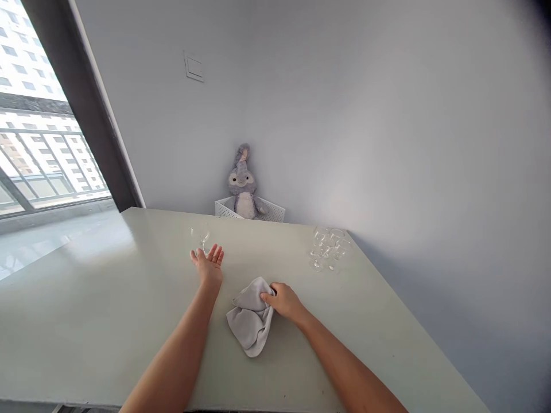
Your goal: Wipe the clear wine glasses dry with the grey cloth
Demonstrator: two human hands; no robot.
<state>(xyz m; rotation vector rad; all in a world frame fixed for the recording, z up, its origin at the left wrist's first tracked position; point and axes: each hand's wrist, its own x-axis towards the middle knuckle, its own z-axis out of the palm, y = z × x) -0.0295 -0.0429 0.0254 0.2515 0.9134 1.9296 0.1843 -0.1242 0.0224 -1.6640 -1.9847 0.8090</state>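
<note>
- Right grip (282,299): pinched on gray cloth (249,324), toward the desk's (107,315) near edge; gather loose folds.
- Left grip (208,267): spread, seemingly empty, just before glass (201,236) near far edge; contact stem gently.

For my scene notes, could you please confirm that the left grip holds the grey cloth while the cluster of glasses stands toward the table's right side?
Not quite: the right grip, not the left grip, holds the grey cloth, as the head view shows. The cluster of glasses stands toward the right side of the table.
</note>
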